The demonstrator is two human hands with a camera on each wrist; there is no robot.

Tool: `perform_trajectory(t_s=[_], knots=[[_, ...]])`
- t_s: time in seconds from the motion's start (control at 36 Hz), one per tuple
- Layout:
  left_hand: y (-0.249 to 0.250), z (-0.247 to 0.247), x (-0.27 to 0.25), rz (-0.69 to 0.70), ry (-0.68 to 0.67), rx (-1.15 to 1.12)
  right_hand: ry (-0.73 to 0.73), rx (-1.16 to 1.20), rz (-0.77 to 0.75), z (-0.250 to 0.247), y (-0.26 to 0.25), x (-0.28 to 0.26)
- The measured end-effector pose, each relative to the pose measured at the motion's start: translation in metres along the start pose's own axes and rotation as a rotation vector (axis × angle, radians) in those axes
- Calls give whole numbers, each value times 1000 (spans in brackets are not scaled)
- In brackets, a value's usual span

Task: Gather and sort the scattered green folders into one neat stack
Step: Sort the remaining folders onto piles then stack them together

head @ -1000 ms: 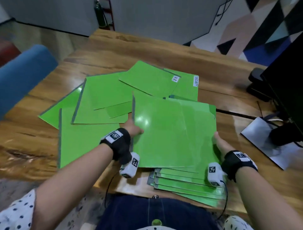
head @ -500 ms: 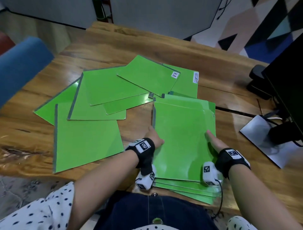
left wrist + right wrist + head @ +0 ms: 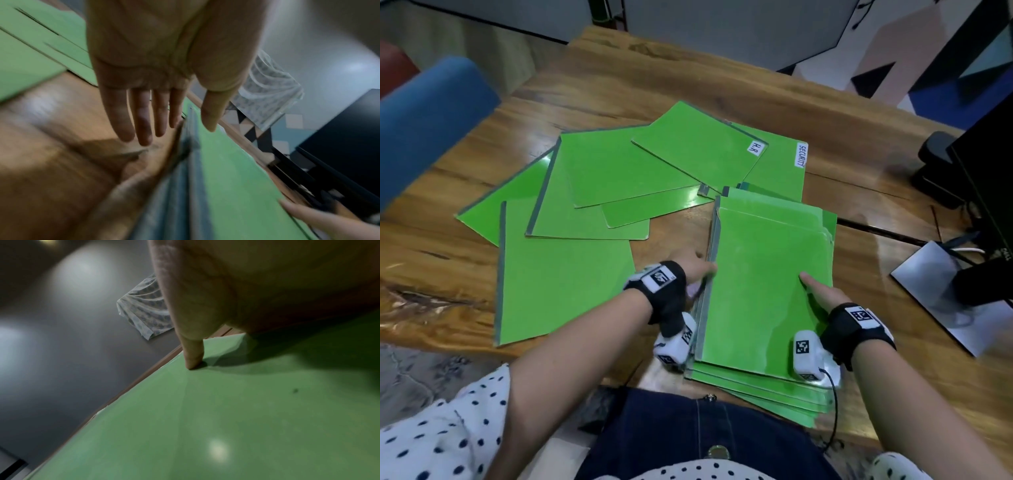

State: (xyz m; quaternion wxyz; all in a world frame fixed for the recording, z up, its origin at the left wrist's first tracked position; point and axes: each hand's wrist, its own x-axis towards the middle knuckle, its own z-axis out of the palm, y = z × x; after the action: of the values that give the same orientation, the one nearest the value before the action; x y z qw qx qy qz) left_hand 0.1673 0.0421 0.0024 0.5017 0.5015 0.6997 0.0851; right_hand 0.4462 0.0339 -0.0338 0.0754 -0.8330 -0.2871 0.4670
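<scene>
A stack of green folders (image 3: 767, 291) lies on the wooden table (image 3: 619, 89) near its front edge, right of centre. My left hand (image 3: 695, 267) is beside the stack's grey spine edge; in the left wrist view its fingers (image 3: 141, 123) are straight along that edge (image 3: 185, 162), thumb over the top. My right hand (image 3: 820, 294) is at the right edge, its straight thumb (image 3: 191, 353) pressing on the top folder (image 3: 226, 418); its fingers are hidden. Several loose folders are scattered left and behind: a large one (image 3: 565, 274), one labelled H.R (image 3: 698, 147), one labelled SECURITY (image 3: 780, 171).
A black monitor (image 3: 989, 171) stands at the right on a silver base (image 3: 945, 294), with a dark cable (image 3: 876, 229) running toward the folders. A blue chair back (image 3: 424, 120) is at the left. The stack's lower folders overhang the table's front edge.
The folder held tilted above the stack a second ago now lies flat on top. Both hands have slid to its left and right edges, and the left hand no longer grips it.
</scene>
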Motion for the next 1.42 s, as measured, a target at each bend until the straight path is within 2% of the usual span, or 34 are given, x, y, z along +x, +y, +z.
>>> perform_trajectory(t_s=[0.06,0.11,0.17,0.19,0.28,0.36,0.5,0.67,0.75,0.81,0.86,0.92,0.97,1.0,1.14,1.22,1.36,1.42], knots=[[-12,-24,7,-7,150,71,4,-1,10,1,-1,0],[-28,-50,16,-38,333,236,8,-4,15,4,-3,-1],[-48,-74,24,-106,431,389,24,-8,11,6,-3,-1],[-57,-86,26,-147,434,457,31,-17,4,7,-3,-1],[-90,-113,32,-242,332,693,31,-51,-3,7,-5,-2],[-110,-122,30,-267,232,836,31,-63,-6,7,-7,-3],[-113,-98,13,-163,189,896,23,-63,4,7,-8,-2],[-93,-64,-18,8,150,937,52,-67,15,9,-7,-2],[-85,-67,-24,51,193,814,76,-78,2,10,-6,-3],[-88,-82,-18,-5,331,526,85,-78,-1,10,-5,-3],[-98,-102,-10,-167,546,261,91,-80,-1,10,-6,-5],[-111,-119,-9,-399,675,66,98,-85,-1,11,-5,-6],[-125,-128,-7,-567,663,-35,103,-95,-3,11,-5,-7],[-130,-129,-6,-597,643,-66,104,-101,-6,11,-6,-7],[-132,-122,-2,-574,579,-203,106,-116,-14,11,-7,-7],[-127,-123,-5,-562,461,-238,115,-137,-15,11,-7,-8],[-117,-132,-7,-547,351,-130,114,-132,-11,11,-7,-10],[-134,-143,2,-605,342,-36,108,-130,-12,11,-7,-11]])
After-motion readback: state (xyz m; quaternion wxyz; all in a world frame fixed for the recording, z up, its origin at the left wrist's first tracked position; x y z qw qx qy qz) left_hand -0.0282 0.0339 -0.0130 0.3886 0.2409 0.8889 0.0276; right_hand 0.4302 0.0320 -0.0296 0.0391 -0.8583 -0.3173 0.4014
